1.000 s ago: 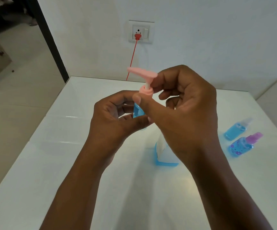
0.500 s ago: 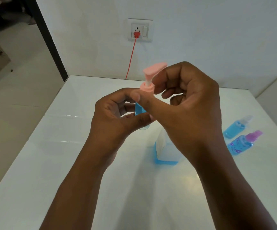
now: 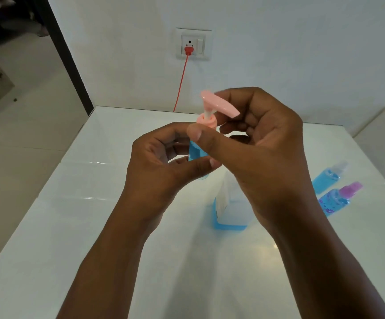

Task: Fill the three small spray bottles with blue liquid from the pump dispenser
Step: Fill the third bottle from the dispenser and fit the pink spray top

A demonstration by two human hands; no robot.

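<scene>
Pink-pumped small bottle of blue liquid (image 3: pixel 197 151) is pinched by left hand (image 3: pixel 164 162); right hand (image 3: pixel 263 153) grips its collar. Two filled clear plastic spray bottles (image 3: pixel 332 173) lie on the white desk (image 3: pixel 94 226); likely the third remains.

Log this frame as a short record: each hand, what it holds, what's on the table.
left hand: grips small blue bottle held above the table
right hand: thumb and fingers pinch pink pump collar; pink pump head points right
white table: blue-bottomed clear container; clear-capped blue spray bottle and purple-capped blue spray bottle, both lying down
wall: red cable plugged into socket
</scene>
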